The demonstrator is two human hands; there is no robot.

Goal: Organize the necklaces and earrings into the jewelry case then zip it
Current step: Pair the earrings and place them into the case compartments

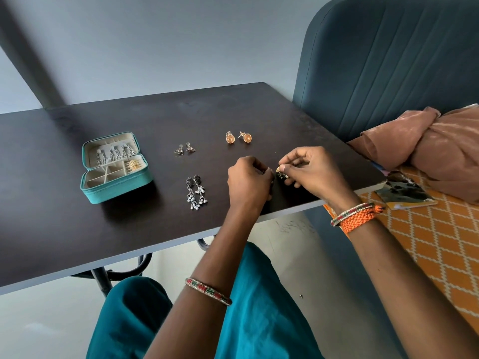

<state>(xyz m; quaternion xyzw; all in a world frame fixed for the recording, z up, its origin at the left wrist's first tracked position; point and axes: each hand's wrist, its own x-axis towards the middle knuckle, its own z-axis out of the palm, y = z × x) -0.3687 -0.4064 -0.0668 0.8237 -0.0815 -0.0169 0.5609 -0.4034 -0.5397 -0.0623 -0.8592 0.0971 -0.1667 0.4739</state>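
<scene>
A teal jewelry case lies open at the table's left, with silver chains in its lid and a gold piece in a tray slot. On the dark table lie a pair of long silver earrings with pearl drops, a pair of small triangle earrings and a pair of round gold earrings. My right hand pinches a small dark and gold earring near the table's right edge. My left hand is curled right beside it, its fingertips hidden.
A blue padded headboard rises behind the table's right end. A brown cloth bundle and a booklet lie on the orange patterned bedsheet to the right. The table's metal legs show below its front edge.
</scene>
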